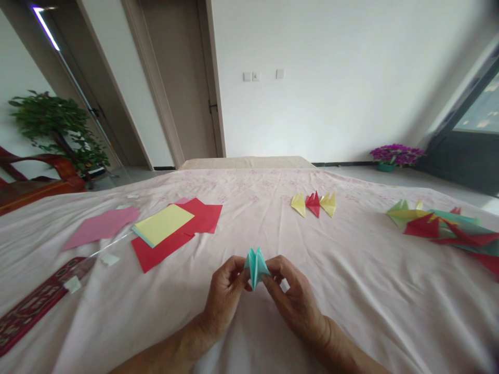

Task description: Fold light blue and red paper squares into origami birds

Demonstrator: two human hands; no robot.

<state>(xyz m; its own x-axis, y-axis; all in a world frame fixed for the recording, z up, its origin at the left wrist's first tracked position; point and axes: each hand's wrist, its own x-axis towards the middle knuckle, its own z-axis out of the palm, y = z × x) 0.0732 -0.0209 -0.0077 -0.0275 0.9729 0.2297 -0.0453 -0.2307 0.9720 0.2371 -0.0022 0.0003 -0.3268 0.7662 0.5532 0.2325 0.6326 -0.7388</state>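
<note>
Between my two hands is a teal folded paper piece [255, 267], pointed at the bottom with two peaks on top. My left hand [226, 288] pinches its left side between thumb and fingers. On the other side, my right hand [295, 296] pinches the right edge the same way. Beyond my hands, to the right, a row of folded paper pieces lies on the cloth: a yellow one [298, 204], a red one [313, 204] and another yellow one [328, 204].
A pink floral cloth [351, 291] covers the surface. At left lie red sheets [206, 215], a yellow sheet [163, 224], pink paper [101, 225] and a dark red printed package [35, 304]. Several folded papers [448, 228] are heaped at right.
</note>
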